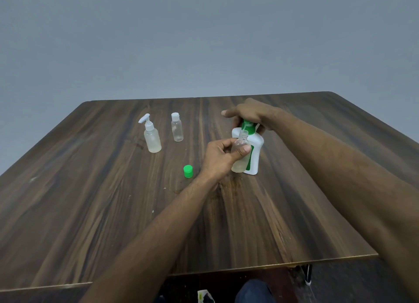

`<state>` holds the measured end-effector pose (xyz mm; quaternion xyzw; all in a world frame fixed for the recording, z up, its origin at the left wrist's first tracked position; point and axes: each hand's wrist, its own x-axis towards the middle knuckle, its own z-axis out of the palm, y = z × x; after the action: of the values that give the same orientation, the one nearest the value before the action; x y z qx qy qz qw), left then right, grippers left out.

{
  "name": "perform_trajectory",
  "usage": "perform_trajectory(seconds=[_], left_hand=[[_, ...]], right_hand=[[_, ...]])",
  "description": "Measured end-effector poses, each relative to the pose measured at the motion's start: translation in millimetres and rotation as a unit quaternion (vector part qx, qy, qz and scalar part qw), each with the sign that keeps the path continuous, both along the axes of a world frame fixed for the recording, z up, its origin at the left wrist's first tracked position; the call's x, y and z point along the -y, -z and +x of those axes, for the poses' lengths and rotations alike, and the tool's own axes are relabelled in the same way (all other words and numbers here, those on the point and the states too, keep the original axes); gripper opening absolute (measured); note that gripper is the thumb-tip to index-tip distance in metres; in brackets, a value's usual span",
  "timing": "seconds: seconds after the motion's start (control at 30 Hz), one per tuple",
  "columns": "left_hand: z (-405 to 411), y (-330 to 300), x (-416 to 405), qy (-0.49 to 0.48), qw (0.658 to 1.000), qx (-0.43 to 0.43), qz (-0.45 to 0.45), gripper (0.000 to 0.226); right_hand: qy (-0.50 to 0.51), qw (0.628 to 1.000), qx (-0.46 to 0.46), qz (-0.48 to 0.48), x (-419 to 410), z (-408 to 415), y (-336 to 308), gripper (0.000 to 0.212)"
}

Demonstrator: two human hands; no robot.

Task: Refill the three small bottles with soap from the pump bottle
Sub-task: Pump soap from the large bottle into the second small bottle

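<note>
Three small bottles are in view, and I judge the refill to be at its first or second of them. I take the pump bottle [254, 153], white with a green pump head, as landmark; it stands upright on the wooden table [90, 212].

1. Bottle in hand. The left hand [221, 158] holds an uncapped clear bottle [240, 153] directly in front of the pump bottle, thumb and fingers wrapped round its body, its open neck just under the green spout. A shallow layer of pale liquid sits at its bottom, so I rate it as only partly filled.

2. Pump. The right hand [248, 115] lies over the top of the pump head, palm down, index finger extended to the left. I cannot tell whether the remaining fingers curl round the head or simply press it. A thin strand between spout and neck may be soap; it is too fine for me to confirm.

3. Loose cap. A green cap [188, 171] lies on the table to the left of the pump bottle, near the left wrist. I take it to belong to the held bottle.

4. Other bottles. Well to the left of the pump bottle stand a small pump-top bottle [151, 136] with pale liquid in its lower part and, between it and the landmark, a flip-cap bottle [177, 127] that looks near empty. Both are closed.

Remaining, in my judgement: finish this fill, refit the green cap, then service at least the flip-cap bottle.
</note>
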<state>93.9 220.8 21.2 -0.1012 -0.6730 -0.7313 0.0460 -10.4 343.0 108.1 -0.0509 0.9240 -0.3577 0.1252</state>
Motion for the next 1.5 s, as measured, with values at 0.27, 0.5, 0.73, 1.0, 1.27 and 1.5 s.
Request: perform_trajectory(seconds=[0.27, 0.5, 0.73, 1.0, 1.27, 1.5], left_hand=[[3.0, -3.4, -1.5, 0.001, 1.0, 0.007, -0.005, 0.014], [1.1, -4.7, 2.3, -0.004, 1.0, 0.003, -0.002, 0.012], [3.1, -4.5, 0.2, -0.002, 1.0, 0.007, -0.008, 0.016], [1.7, -4.0, 1.7, -0.001, 1.0, 0.004, 0.003, 0.017], [1.7, -2.0, 0.8, -0.001, 1.0, 0.003, -0.001, 0.016], [3.3, -0.6, 2.5, 0.004, 1.0, 0.004, 0.007, 0.013]], right_hand=[[-0.001, 1.0, -0.006, -0.006, 0.4, 3.2, -1.1, 0.068], [-0.008, 1.0, 0.02, 0.001, -0.6, 1.5, -5.5, 0.068], [0.004, 1.0, -0.014, 0.009, 2.0, 0.0, 2.6, 0.056], [-0.012, 1.0, 0.019, -0.002, -0.6, 4.5, -7.3, 0.077], [0.008, 1.0, -0.015, 0.007, 1.0, 1.4, 1.1, 0.053], [-0.004, 1.0, 0.009, -0.001, 0.8, 4.7, -5.2, 0.076]])
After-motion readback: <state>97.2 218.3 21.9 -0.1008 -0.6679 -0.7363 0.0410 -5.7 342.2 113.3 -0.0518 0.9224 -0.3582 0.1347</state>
